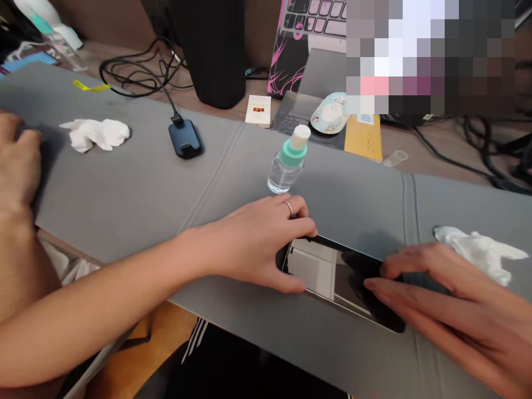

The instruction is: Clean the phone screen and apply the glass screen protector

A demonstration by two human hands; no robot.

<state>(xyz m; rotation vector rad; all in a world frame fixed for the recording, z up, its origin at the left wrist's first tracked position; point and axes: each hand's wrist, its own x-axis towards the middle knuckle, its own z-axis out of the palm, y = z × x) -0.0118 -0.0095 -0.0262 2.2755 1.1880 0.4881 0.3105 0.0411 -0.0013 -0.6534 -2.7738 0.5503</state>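
Observation:
A black, glossy smartphone [316, 271] lies on the grey desk mat, its screen reflecting pale shapes. My left hand [266, 238], with a ring on one finger, grips its left end, the thumb on the near edge and the fingers on the far edge. My right hand [453, 293] reaches over the right end of the phone. Its fingertips are close together at the glass; whether anything thin is between them is hidden. Just beyond my left hand stands a clear spray bottle [286, 166] with a mint collar and white top.
Crumpled white tissues [100, 134] lie at the left, and another tissue [477, 252] is beside my right hand. A dark blue device [185, 138] with a black cable rests on the mat. Behind are a mouse [330, 113] and a laptop [320, 33]. Another person's arm [16, 166] is at far left.

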